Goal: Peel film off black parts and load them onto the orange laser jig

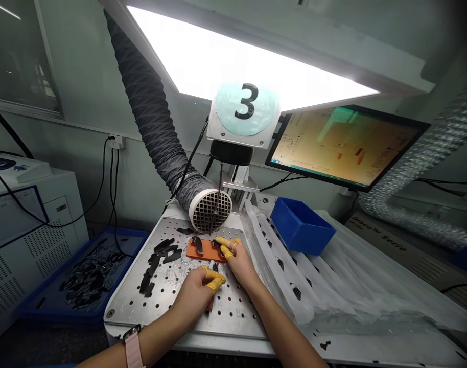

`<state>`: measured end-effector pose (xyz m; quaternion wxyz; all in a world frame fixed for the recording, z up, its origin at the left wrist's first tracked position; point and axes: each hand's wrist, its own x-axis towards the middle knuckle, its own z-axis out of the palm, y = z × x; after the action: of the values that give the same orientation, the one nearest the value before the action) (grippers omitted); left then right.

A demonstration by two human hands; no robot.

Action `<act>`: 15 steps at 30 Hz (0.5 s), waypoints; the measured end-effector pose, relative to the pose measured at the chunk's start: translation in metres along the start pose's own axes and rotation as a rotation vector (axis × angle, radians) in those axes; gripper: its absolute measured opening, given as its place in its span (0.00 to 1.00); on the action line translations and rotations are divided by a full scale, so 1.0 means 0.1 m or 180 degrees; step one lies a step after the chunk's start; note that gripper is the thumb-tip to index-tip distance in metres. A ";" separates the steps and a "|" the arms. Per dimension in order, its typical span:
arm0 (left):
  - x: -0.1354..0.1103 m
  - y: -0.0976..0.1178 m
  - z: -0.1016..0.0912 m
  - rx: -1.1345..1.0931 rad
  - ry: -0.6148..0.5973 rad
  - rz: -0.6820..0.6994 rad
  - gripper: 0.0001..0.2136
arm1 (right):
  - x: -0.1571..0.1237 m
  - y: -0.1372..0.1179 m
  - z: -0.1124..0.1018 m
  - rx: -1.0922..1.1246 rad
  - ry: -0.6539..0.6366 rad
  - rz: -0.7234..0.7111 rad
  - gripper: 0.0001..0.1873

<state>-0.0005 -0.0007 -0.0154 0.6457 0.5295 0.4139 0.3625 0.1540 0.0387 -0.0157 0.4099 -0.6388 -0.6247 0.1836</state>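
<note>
Orange block (207, 250) beneath black piece (216, 244) in right hand (238, 256); left hand (198, 288) with narrow grip, contents unclear.

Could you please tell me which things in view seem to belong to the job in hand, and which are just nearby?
Likely in use:
- orange block, by the right hand
- black pieces
- perforated plate beneath

Apparently just nearby, untouched:
- blue bin
- silver duct
- wall socket

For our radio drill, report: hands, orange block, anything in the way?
Right hand at orange block; left hand nearer camera; both grips unclear. Block on perforated plate. Black pieces alongside; duct close behind.
</note>
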 end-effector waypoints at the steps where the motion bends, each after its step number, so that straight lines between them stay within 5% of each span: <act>1: 0.00 0.00 0.00 -0.0003 0.0000 0.0004 0.13 | -0.01 -0.03 -0.01 -0.0096 -0.0014 -0.0015 0.19; 10: 0.01 -0.01 0.00 0.0107 -0.0036 0.0165 0.12 | -0.11 -0.17 0.00 -0.1011 -0.0018 -0.0163 0.23; 15: -0.01 -0.02 0.01 0.0227 -0.0013 0.0409 0.11 | -0.15 -0.18 -0.03 -0.0583 0.0707 -0.0329 0.21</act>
<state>-0.0004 -0.0025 -0.0172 0.6027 0.5783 0.3903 0.3872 0.1428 0.0216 -0.0047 0.4254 -0.6568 -0.6217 0.0326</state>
